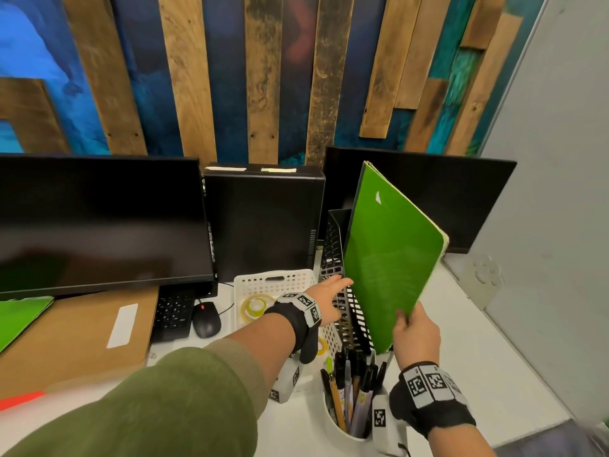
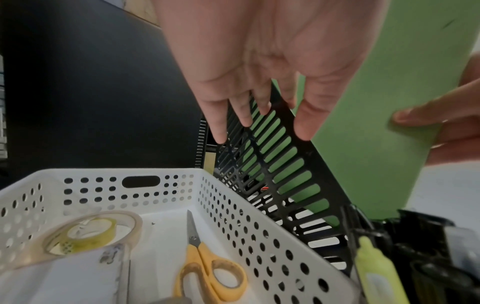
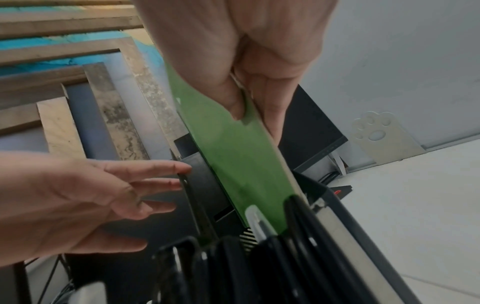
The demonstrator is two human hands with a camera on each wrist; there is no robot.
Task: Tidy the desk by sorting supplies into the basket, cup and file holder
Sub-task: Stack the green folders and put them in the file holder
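Green notebook goes into the black file holder, pinched in your right hand.

Green and thin, the card-covered notebook (image 1: 389, 258) stands tilted, its lower end inside the black slotted plastic file holder (image 1: 342, 305), and your right hand (image 1: 417, 331) pinches its near edge between thumb and fingers. Your left hand (image 1: 329, 296) is spread, its straight fingers (image 2: 221, 127) resting on the holder's slotted side wall and holding nothing. Just left of the holder sits the white perforated plastic basket (image 2: 259, 226), with a clear tape roll (image 2: 91, 232) and yellow-handled scissors (image 2: 205, 265) inside. The white round cup (image 1: 339, 427), packed with pens, stands in front of the holder, near your right wrist.
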